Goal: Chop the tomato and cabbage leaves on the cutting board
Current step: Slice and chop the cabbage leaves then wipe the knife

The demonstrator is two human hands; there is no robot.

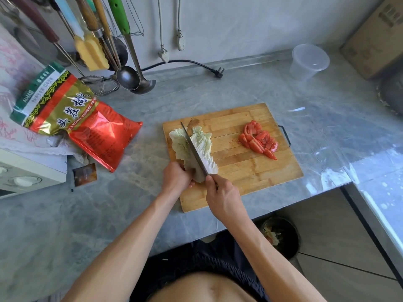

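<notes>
Marble counter [239, 88], slatted wooden board [250, 171]

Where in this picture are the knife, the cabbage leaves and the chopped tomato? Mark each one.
knife [193, 147], head view, middle of the blade lying along the leaves.
cabbage leaves [204, 139], head view, pale leaf right of the blade.
chopped tomato [258, 139], head view, centre of the red pile.

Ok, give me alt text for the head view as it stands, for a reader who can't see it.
A person's right hand holds a dark-bladed kitchen knife lengthwise on pale green cabbage leaves, which the left hand steadies at their near end, on a rectangular wooden cutting board. A pile of chopped red tomato pieces lies on the board's right side.
</notes>
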